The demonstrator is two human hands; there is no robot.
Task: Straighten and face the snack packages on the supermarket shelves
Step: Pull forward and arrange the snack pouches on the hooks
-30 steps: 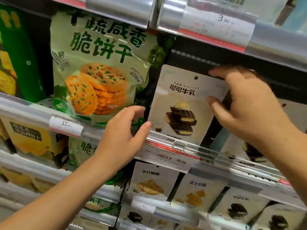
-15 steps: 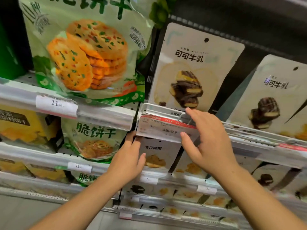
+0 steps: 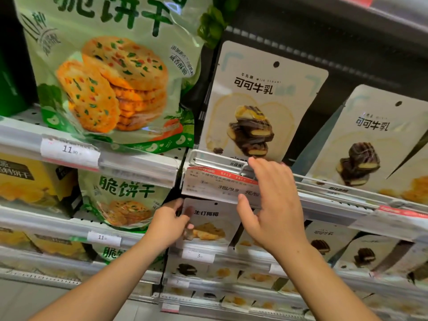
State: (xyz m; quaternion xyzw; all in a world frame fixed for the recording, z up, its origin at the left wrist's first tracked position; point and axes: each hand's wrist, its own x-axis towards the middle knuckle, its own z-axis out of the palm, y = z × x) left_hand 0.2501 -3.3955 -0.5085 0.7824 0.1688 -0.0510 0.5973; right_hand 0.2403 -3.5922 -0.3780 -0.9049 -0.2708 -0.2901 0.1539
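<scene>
Supermarket shelves [image 3: 129, 163] carry green cracker bags [image 3: 111, 72] beside white cocoa-biscuit pouches [image 3: 261, 100], while below the sale tag [image 3: 217, 185] the left hand [image 3: 166, 225] pinches a pale coconut-snack pouch [image 3: 213, 223] and the right hand [image 3: 275, 205], fingers straight, rests against the tag's rail.

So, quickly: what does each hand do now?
Left hand: grips the white snack pouch.
Right hand: open, holds nothing, in front of the sale price tag.
</scene>
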